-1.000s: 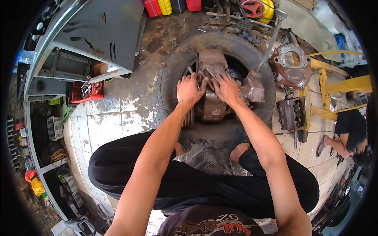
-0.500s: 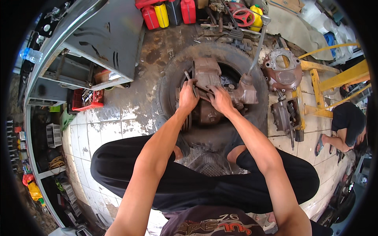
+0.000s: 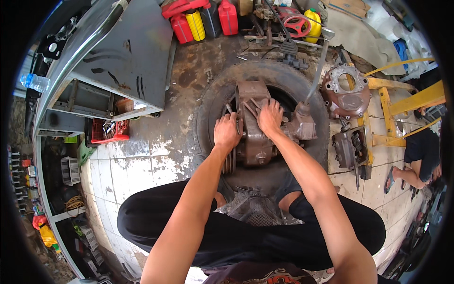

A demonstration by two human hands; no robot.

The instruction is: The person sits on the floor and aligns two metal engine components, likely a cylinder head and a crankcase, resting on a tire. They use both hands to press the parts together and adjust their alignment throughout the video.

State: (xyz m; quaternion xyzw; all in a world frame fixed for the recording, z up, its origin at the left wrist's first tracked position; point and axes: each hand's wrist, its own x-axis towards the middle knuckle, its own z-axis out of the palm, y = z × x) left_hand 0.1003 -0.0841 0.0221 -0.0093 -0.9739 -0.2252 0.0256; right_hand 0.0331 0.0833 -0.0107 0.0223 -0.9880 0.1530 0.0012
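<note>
1. A brown cast-metal gearbox is seen lying in the well of a tyre laid flat on the tiled floor, just ahead of the seated person's knees.
2. The left hand is laid on the gearbox's left flank, fingers curled over the housing edge; whether something small is pinched under them cannot be told.
3. The right hand is spread flat on the ribbed top of the casing, fingers fanned, nothing enclosed in it.
4. The casing is judged heavy and wholly rigid. No give is to be expected, and a one-handed lift would be unwise.
5. Its surface looks dull and grimy, so an oily, slippery skin is to be assumed. Flat faces are judged poor for holding.
6. Better purchase is judged to be had at the raised ribs, the flange rim on the left side, and the narrower block on the right from which a long lever rises.
7. The lever is judged too thin and too offset to carry the weight; it could also swing.
8. The tyre is judged to cradle the load softly, so it may rock when pushed.
9. Two further housings are seen to the right beside a yellow frame, well apart from the hands.
</note>
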